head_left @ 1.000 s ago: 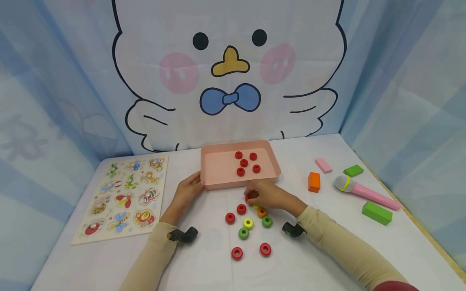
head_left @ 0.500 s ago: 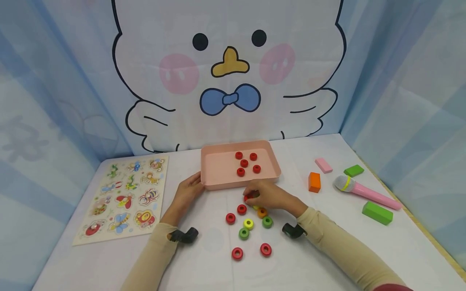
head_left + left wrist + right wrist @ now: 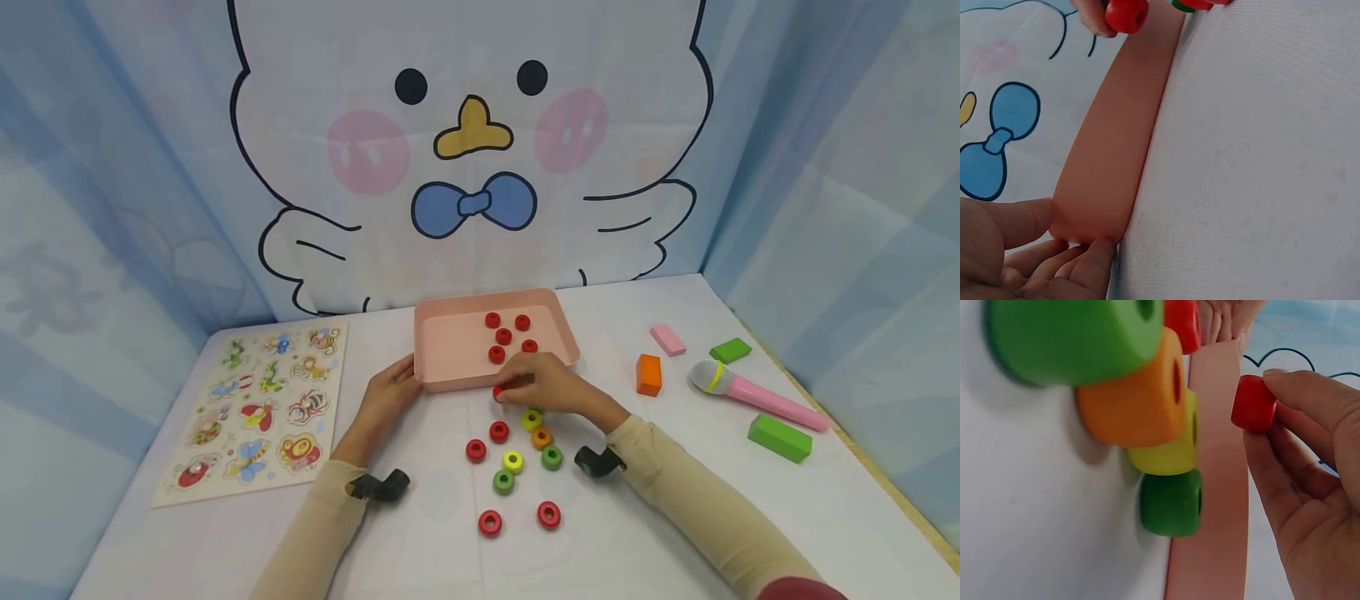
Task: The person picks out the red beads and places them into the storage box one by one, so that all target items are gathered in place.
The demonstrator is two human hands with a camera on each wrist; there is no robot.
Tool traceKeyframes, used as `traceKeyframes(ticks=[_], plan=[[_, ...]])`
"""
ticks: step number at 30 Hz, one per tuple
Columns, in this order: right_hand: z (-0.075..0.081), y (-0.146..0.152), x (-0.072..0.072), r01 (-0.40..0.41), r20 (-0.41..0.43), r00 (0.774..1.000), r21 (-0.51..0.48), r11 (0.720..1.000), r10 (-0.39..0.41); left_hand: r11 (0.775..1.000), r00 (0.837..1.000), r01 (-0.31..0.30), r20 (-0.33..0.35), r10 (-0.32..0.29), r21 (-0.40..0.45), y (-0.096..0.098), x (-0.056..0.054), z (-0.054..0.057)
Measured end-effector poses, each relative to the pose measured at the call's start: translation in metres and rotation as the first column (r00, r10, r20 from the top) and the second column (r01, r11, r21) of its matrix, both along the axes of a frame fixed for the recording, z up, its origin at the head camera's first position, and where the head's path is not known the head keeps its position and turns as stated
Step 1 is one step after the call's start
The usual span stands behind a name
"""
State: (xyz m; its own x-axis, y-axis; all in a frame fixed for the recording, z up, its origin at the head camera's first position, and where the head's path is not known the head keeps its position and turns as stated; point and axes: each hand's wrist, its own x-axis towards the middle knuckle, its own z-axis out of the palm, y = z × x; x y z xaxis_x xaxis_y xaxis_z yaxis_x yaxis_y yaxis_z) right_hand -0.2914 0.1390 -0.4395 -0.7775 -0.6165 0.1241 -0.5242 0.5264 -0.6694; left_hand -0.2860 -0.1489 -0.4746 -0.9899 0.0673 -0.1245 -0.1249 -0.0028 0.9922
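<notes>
Between thumb and fingertips my right hand [image 3: 542, 385] pinches a red bead [image 3: 1254, 403], raised by the front wall of the pink tray [image 3: 450, 384]. Several red beads [image 3: 503, 336] lie inside that tray, toward its right half. My left hand [image 3: 390, 393] holds the tray's front left corner, thumb at the rim and fingers around the end, as the left wrist view shows. Below the right hand, on the table, are a yellow bead [image 3: 532, 419], an orange bead [image 3: 542, 437] and a green bead [image 3: 1172, 503], with more red, yellow and green ones nearer the front.
A puzzle board [image 3: 255, 408] with insect pictures lies on the left. To the right are a pink toy microphone [image 3: 765, 402], an orange block [image 3: 648, 375], a pink block [image 3: 667, 339] and green blocks [image 3: 780, 438]. A printed curtain [image 3: 480, 258] hangs behind the table.
My right hand has lifted a red bead from the group and moved it up toward the tray's front wall, uncovering the yellow bead. The left hand has stayed at the tray corner.
</notes>
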Motion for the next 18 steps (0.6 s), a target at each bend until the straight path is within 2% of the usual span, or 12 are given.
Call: traceKeyframes(ticks=[10, 18], plan=[[0.013, -0.011, -0.019, 0.039, -0.023, 0.999, 0.002, 0.999, -0.039, 1.000, 1.000, -0.011, 0.014, 0.011, -0.015, -0.001, 0.001, 0.001], [0.018, -0.023, -0.043, 0.115, -0.019, 0.993, 0.010, 0.993, -0.115, 1.000, 1.000, -0.017, 0.016, 0.017, -0.005, 0.000, 0.001, 0.000]])
